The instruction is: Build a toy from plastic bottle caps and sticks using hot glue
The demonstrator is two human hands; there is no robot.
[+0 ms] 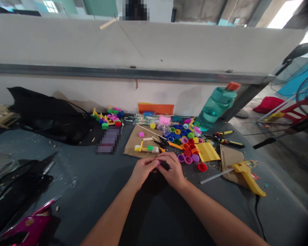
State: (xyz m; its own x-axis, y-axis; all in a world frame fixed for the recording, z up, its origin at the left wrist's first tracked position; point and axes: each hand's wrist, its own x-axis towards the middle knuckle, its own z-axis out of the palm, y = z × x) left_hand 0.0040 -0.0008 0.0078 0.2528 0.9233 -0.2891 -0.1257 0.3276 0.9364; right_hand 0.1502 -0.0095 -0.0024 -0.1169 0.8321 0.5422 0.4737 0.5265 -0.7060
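- Our left hand [142, 172] and right hand [175, 172] meet, the fingers of both grasping a small magenta piece [158, 162] between their tips; the fingers hide most of it, so we cannot tell its shape.
- To handle it well, we would judge it best to steady it with one hand, make small turns with the other, and keep the fingertips off the edge being worked.
- Just beyond the fingers lies a cardboard sheet [129, 147] bearing a little yellow assembly [144, 149] with a green cap; we should keep our knuckles from nudging it.
- Beyond and to the right of the fingers are orange-handled pliers [175, 146] and loose coloured caps [187, 147].
- Farther right of the fingers, the yellow glue gun [247, 174] rests partly on cardboard; we would keep our forearm off its cord.
- On the counter [92, 184] and the teal bottle [213, 107] beyond, we can read no brand or label; the phone-like item [109, 140] to the left is pixelated.
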